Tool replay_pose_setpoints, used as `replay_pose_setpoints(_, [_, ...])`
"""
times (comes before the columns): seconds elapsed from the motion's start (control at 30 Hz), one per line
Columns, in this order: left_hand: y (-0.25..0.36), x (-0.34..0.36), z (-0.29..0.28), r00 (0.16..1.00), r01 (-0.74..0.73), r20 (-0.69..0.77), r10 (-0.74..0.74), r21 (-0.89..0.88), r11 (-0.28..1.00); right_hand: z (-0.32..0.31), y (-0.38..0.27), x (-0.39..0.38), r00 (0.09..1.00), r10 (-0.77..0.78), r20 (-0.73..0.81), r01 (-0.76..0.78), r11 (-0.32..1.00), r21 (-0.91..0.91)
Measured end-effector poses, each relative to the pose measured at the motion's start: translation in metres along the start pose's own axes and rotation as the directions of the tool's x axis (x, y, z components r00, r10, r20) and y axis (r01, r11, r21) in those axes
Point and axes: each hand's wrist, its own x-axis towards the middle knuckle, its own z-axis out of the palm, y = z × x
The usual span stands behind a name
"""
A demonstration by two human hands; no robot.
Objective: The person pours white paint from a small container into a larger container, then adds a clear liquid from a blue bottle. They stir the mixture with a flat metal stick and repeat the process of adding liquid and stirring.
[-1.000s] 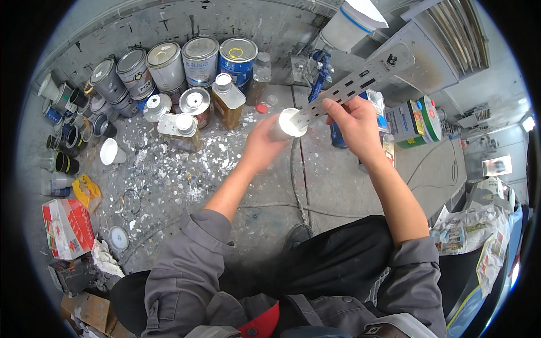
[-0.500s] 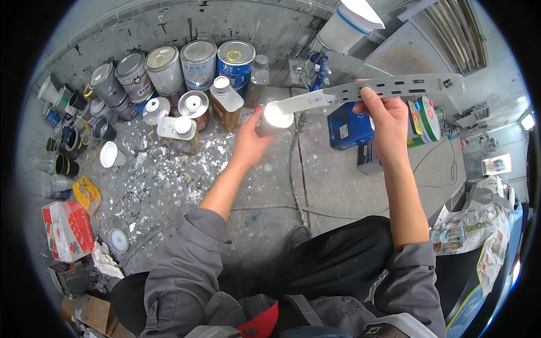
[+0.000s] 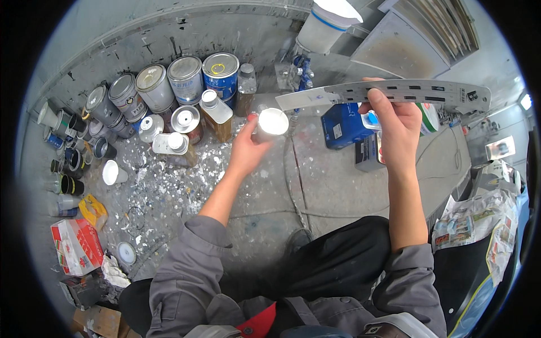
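Observation:
My left hand (image 3: 248, 147) is wrapped round a cup (image 3: 273, 123) filled with white paint, held in front of me above the floor. In my right hand (image 3: 391, 127) I grip a long, slotted mixing stick (image 3: 338, 94) between thumb and fingers. White paint coats its left end, which hangs just above the cup's far rim, apart from the paint. The stick lies nearly level, reaching past my right hand to the right. A thin drip seems to run from its coated edge to the cup.
Paint cans (image 3: 185, 76) line the far wall, with smaller solvent tins (image 3: 216, 115) before them. An open white cup (image 3: 114, 172) stands left on the paint-spattered floor (image 3: 152, 197). A blue jerrycan (image 3: 341, 128) stands right. A hose (image 3: 293, 180) crosses the floor.
The mixing stick's coated end has come up out of the cup and now hangs above its far rim. The cup sits slightly lower in view, still in my left hand.

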Motion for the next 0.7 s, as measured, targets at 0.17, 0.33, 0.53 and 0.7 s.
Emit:
replay_pose_setpoints(0.17, [0.018, 0.006, 0.005, 0.999, -0.033, 0.022, 0.032, 0.055, 0.998, -0.016, -0.004, 0.001, 0.999, -0.022, -0.038, 0.024, 0.999, 0.046])
replay_pose_setpoints(0.33, [0.056, 0.016, 0.006, 0.996, -0.083, 0.045, 0.078, 0.128, 0.988, -0.029, -0.014, 0.009, 0.996, -0.054, -0.070, 0.060, 0.994, 0.095])
replay_pose_setpoints(0.53, [0.124, 0.034, 0.014, 0.994, -0.084, 0.086, 0.074, 0.115, 0.990, -0.042, -0.015, 0.025, 0.990, -0.070, -0.119, 0.097, 0.968, 0.231])
replay_pose_setpoints(0.7, [0.229, 0.046, 0.044, 1.000, 0.009, 0.027, -0.012, 0.111, 0.994, -0.060, -0.018, 0.068, 0.980, -0.098, -0.174, 0.138, 0.961, 0.238])
